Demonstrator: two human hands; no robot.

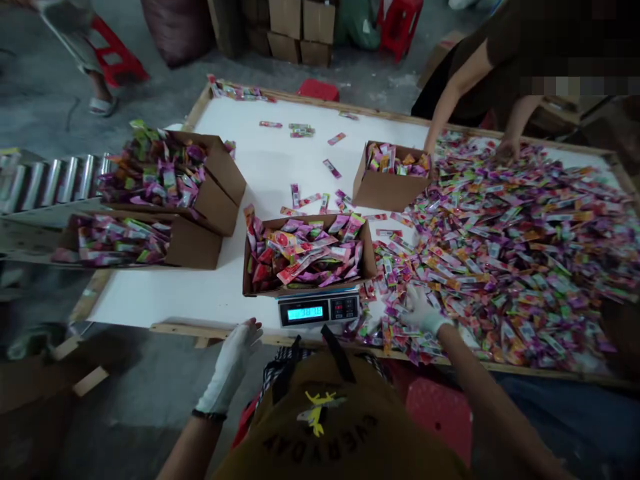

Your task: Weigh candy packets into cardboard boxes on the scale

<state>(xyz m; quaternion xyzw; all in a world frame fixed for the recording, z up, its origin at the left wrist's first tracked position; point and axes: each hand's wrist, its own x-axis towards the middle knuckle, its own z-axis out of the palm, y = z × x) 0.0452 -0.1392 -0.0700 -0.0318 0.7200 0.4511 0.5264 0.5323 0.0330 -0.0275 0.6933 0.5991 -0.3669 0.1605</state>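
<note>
A packet-filled carton [370,257] sits on the scale [327,311] at the near edge of the white table [163,295], its display [306,313] lit toward the wearer. The gloved left hand [237,351] is empty, fingers extended, near the table edge just left of the scale. The gloved right hand [423,312] is down among the loose packets of the big heap [530,267]; the fingers are too blurred against the wrappers to tell whether they grip one.

The likeliest trouble is a false weight: packets from the heap lie close against the right side of the scale, and any that lean on the carton or wedge beneath it could shift the reading. The carton also juts well past the scale on the left — a bump from the left hand there might tip it or slide it askew. Its contents [305,250] stand up to the rim and over, so a jolt could spill slick wrappers onto the display.

Across the table, a co-worker has one hand [509,150] on the heap and the other beside a smaller carton [387,190] — careless pushing from that side could drive more packets toward the scale.
</note>
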